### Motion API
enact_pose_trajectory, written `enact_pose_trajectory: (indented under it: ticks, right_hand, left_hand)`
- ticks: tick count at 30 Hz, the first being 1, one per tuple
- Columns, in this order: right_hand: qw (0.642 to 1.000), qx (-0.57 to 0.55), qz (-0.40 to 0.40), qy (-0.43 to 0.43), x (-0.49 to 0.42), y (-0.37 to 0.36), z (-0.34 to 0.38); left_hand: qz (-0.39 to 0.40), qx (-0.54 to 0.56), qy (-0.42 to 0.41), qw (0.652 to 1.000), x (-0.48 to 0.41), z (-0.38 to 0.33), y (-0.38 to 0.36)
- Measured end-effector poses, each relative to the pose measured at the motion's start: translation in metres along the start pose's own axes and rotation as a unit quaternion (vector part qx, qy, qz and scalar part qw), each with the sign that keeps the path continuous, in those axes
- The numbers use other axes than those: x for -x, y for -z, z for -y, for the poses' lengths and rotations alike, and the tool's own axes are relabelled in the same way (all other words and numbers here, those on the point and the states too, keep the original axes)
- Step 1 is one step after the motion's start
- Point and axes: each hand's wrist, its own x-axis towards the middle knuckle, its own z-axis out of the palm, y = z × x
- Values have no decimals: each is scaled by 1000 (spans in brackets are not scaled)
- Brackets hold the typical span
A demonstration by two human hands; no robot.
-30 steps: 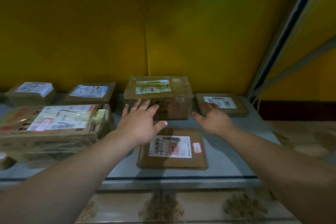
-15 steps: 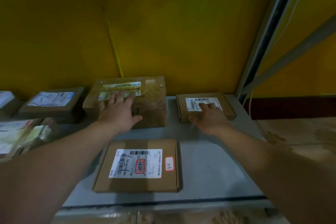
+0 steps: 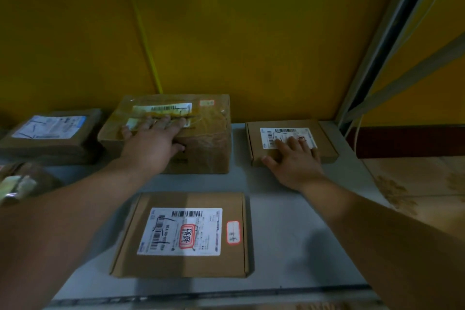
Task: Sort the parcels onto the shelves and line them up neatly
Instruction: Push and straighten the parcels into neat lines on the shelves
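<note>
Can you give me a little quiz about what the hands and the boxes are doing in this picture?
1. True or false: the left hand rests on the tall taped box.
2. The right hand touches: A) the small flat box, B) a bottle, C) nothing.
3. Fill in: the wall behind the parcels is ____.
Key: 1 true; 2 A; 3 yellow.

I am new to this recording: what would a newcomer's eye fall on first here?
First, the two bare hands on parcels at the back of the grey shelf: the left hand rests on a tall taped box, the right hand on a small flat box right of it. Next, the large flat parcel at the front, with its white label and red stamp.
</note>
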Motion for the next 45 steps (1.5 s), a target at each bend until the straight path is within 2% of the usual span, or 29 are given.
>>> enact_pose_trajectory:
  ticks: [4,8,12,14,20,24,27,33,41,45]
  right_hand:
    - [1000,3,9,-6,11,-1,-5]
    - [999,-36,19,-32,8,22,6]
    - [986,-145,-80,-30,12,53,43]
    - [983,-158,-93,-2,14,72,71]
    - [978,-126,-68,150,35,99,193]
    - [972,-115,-28,202,59,96,280]
    - [972,-88,5,220,78,90,337]
    - [976,-55,49,206,105,83,411]
    - [982,0,96,160,143,105,480]
    - [984,2,93,152,141,110,517]
  left_hand:
    - [6,-9,-9,1000,8,-9,3]
    - [59,37,-10,998,1,-9,17]
    - [79,126,-29,988,14,8,36]
    - [70,149,-20,986,26,25,49]
    - [68,111,37,991,74,115,88]
    - [35,120,77,989,122,191,97]
    - [40,114,132,984,159,247,96]
    - [63,154,170,971,194,324,93]
    - [113,158,137,971,218,400,92]
    - [109,166,134,971,216,441,79]
